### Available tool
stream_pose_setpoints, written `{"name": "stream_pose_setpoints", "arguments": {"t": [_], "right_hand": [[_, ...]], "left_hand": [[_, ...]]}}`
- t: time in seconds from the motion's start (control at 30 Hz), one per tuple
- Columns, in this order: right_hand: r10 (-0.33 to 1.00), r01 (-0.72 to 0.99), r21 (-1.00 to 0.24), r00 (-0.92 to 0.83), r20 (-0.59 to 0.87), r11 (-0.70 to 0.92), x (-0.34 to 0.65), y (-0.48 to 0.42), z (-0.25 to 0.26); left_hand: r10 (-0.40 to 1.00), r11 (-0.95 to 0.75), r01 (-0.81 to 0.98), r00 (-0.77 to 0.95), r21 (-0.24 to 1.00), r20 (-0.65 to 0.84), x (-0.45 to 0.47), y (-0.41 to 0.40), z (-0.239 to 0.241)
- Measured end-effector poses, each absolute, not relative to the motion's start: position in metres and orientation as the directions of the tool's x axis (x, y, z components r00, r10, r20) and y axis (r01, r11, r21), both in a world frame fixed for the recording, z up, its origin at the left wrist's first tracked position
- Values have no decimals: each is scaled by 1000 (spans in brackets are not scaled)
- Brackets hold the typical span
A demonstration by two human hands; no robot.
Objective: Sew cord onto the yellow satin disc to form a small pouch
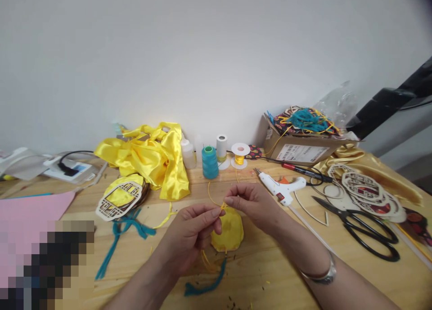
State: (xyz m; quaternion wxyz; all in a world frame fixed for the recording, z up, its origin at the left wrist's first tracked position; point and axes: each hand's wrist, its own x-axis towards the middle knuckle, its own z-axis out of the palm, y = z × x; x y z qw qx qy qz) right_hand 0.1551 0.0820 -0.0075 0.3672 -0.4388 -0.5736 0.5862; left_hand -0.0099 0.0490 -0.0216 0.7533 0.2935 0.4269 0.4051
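Note:
My left hand (192, 224) pinches a thin yellow cord between thumb and forefinger. Close by, my right hand (251, 204) has its fingertips pinched on the same cord. Just beneath the fingers lies a yellow fabric-covered disc (231, 231) with wavy edges, partly hidden by my left hand. A teal tassel (209, 288) hangs from its lower edge onto the table. Loose yellow cord ends trail below my left hand. A strand also runs from the fingers back towards the spools. Whether the cord is knotted at the fingertips is too small to tell.
Behind stand a teal thread cone (210, 163), a spool of yellow cord (240, 159) and a white bottle (188, 153). Yellow satin (145, 157) and stacked wooden frames (119, 197) lie left. Right are a glue gun (281, 186), black scissors (357, 224) and a filled cardboard box (300, 148).

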Motion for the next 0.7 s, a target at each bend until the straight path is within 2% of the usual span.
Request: {"name": "stream_pose_setpoints", "arguments": {"t": [0.37,0.7], "right_hand": [[954,104,-995,-296,-35,-4,159,84,-4],[954,81,-997,-299,-30,-6,160,84,-2]], "left_hand": [[846,527,-291,273,798,-459,-9,50,-17],[863,495,-258,259,830,-434,-9,50,-18]]}}
